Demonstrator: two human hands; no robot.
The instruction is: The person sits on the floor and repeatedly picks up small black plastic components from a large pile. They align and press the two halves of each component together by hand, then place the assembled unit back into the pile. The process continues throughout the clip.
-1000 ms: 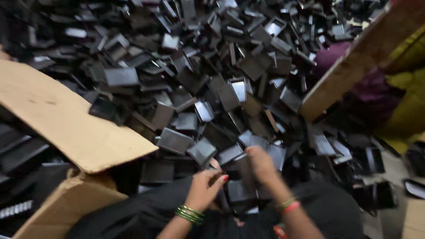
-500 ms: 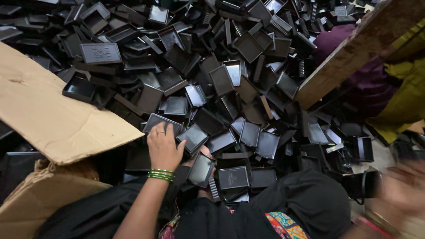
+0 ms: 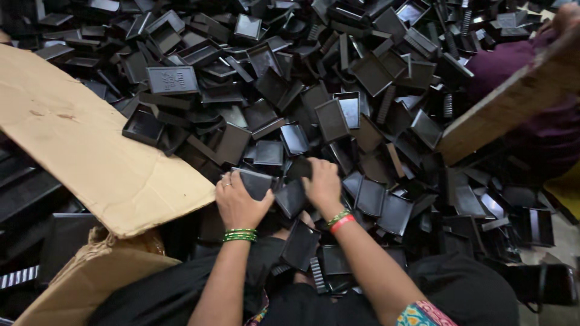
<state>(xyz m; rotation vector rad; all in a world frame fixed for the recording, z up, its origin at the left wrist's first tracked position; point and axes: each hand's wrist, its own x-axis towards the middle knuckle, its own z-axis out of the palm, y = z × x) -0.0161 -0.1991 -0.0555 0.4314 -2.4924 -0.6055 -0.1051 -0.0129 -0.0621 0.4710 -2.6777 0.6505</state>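
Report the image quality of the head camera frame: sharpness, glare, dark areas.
Head view: the left hand and right hand are sharp, with no motion blur; soft overhead light puts pale sheen on the glossy black plastic trays; the flat brown cardboard sheet is evenly lit; the lower left corner falls into deep shadow, detail lost.

left hand [image 3: 240,204] fingertips hiding under a black tray [image 3: 257,183] | cardboard sheet [image 3: 90,151] running off at 9 o'clock | wooden plank [image 3: 513,99] leaving frame at 2 o'clock
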